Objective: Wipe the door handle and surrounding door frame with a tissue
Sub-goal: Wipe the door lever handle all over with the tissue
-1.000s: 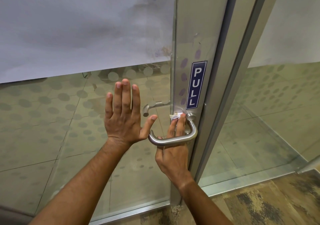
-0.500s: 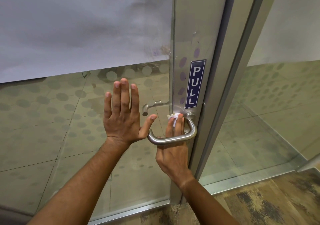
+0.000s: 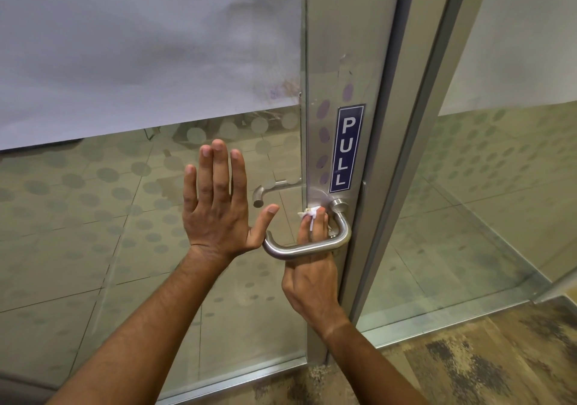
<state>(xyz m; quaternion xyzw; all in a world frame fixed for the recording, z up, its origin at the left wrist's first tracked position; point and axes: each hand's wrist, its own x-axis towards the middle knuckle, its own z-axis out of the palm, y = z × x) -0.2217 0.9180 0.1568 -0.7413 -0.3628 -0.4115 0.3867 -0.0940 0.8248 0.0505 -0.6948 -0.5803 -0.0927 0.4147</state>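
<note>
The left hand point(image 3: 218, 207) is spread open, fingers straight and together, thumb out to the side, palm pressed flat toward the glass panel point(image 3: 125, 217) of the door. It holds nothing. Compared with a second ago it has barely shifted and keeps the same flat pose.

The right hand point(image 3: 309, 276) reaches up from below, behind the bar of the door handle point(image 3: 312, 247), its fingers point(image 3: 318, 226) extended upward and pinching a small white tissue point(image 3: 309, 214) at their tips. The tissue is pressed against the metal door frame point(image 3: 331, 76) just left of the handle's round base, directly under the blue PULL sign point(image 3: 346, 148). Over the last second the fingertips and tissue have stayed at almost the same spot beside the base, moving only slightly.

The handle is a brushed metal lever whose curved free end sits just beside the left thumb. A second lever point(image 3: 268, 190) shows through the glass on the far side. Frosted film covers the upper glass, dots the lower part. Patterned carpet point(image 3: 484, 357) lies at the bottom right.
</note>
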